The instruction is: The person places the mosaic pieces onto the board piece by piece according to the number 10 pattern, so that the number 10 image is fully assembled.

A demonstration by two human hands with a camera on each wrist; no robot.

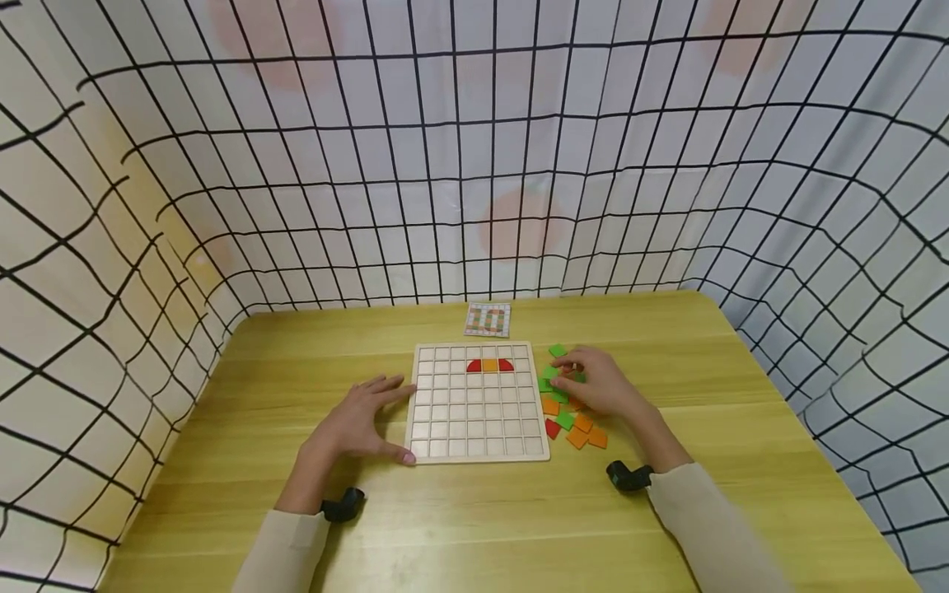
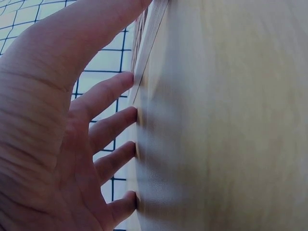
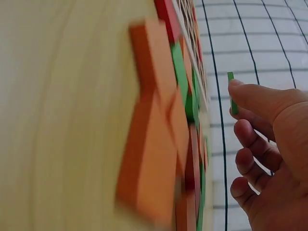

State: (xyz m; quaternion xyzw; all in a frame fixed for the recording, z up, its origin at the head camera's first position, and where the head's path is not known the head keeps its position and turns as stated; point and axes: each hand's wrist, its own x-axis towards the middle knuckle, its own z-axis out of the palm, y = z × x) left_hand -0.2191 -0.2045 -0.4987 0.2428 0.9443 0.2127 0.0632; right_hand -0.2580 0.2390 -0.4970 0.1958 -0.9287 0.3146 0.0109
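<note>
My left hand (image 1: 362, 418) rests spread at the left side of a pale wooden grid board (image 1: 474, 416). Its thumb touches the lower left corner and its index finger the left edge; in the left wrist view the fingertips (image 2: 130, 149) press on the tabletop. On the board sit two red rounded pieces (image 1: 474, 366) with an orange square tile (image 1: 490, 365) between them. Over the loose tiles, my right hand (image 1: 602, 385) pinches a green tile (image 3: 232, 94) between thumb and index finger, raised above the pile in the right wrist view. Its other fingers are loosely curled.
Loose orange tiles (image 1: 577, 437), several green tiles (image 1: 565, 421) and a red tile (image 1: 552, 428) lie along the board's right side, some overlapping. A small pattern card (image 1: 487, 319) lies behind the board. Black-grid netting (image 1: 474, 189) encloses the table's (image 1: 474, 527) back and sides.
</note>
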